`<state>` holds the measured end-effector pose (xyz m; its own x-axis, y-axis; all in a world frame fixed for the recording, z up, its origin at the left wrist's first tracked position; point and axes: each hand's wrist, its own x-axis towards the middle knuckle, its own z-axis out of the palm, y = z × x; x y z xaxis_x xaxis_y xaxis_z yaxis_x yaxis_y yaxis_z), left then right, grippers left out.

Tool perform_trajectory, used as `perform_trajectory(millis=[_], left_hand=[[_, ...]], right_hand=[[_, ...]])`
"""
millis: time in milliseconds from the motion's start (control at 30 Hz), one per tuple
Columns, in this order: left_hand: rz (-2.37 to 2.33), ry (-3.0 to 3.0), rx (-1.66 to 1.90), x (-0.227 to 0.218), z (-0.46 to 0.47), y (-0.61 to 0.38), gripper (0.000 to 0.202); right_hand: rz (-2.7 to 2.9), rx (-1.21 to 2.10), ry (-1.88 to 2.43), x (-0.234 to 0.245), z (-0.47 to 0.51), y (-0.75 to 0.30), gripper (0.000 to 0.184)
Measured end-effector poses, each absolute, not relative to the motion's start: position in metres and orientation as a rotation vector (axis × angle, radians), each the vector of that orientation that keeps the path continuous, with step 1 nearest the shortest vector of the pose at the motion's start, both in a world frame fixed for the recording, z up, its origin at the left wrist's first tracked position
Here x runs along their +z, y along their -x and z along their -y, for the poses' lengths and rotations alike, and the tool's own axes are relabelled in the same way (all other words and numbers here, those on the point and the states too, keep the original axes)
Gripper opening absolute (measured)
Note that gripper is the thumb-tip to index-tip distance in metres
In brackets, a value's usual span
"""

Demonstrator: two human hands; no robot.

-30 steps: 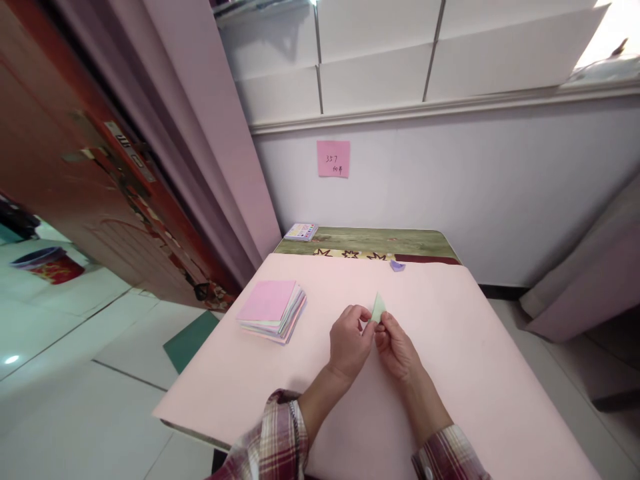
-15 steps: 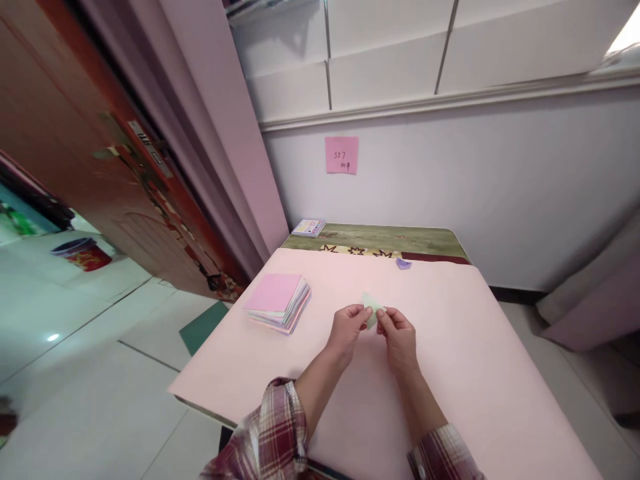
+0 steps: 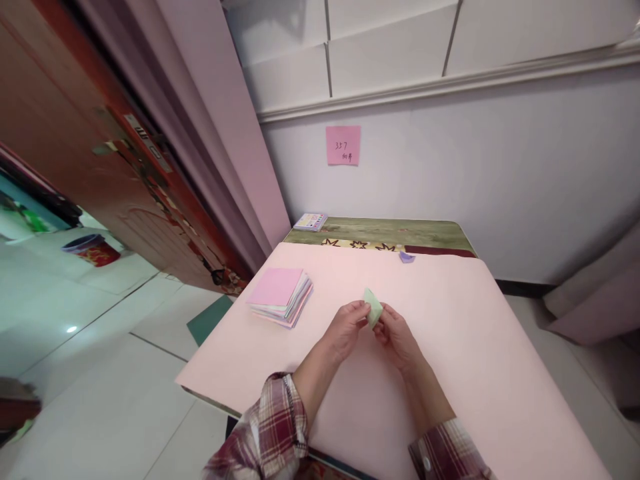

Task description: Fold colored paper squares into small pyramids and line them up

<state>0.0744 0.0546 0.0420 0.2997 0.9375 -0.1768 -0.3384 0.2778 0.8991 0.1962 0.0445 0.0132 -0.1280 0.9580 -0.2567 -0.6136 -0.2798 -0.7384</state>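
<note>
A small folded piece of light green paper is held up between my two hands, over the middle of the table. My left hand pinches its left side, with the thumb on the front. On the other side my right hand has its fingers closed at the paper's right and lower edge; its thumb is partly behind the paper. Left of my hands lies a stack of square coloured paper with a pink sheet on top. Near the table's far edge sits a small folded purple paper piece.
Pale pink covering lies over the table. At the back left corner is a small printed pad. A pink note with handwriting sticks to the wall. A red bucket stands on the floor by the door.
The green paper has turned and shows a narrower diamond-like face. My right thumb has moved off its front to the edge. The view has shifted slightly.
</note>
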Motion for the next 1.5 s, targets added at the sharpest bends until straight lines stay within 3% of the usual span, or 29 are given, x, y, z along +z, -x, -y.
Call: perform_trajectory(millis=[433, 900, 1133, 1500], left_hand=[[-0.836, -0.869, 0.929, 0.043, -0.051, -0.052, 0.033], [-0.871, -0.886, 0.741, 0.048, -0.053, -0.035, 0.030], [-0.952, -0.880, 0.724, 0.044, -0.053, -0.037, 0.041], [-1.147, -0.975, 0.922, 0.022, -0.057, -0.042, 0.040]], right_hand=[[0.377, 1.803, 0.748, 0.002, -0.045, -0.199, 0.025], [0.461, 1.931, 0.753, 0.004, -0.044, -0.210, 0.033], [0.561, 1.797, 0.916, 0.001, -0.048, -0.210, 0.032], [0.841, 1.575, 1.168, -0.001, -0.046, -0.206, 0.039]])
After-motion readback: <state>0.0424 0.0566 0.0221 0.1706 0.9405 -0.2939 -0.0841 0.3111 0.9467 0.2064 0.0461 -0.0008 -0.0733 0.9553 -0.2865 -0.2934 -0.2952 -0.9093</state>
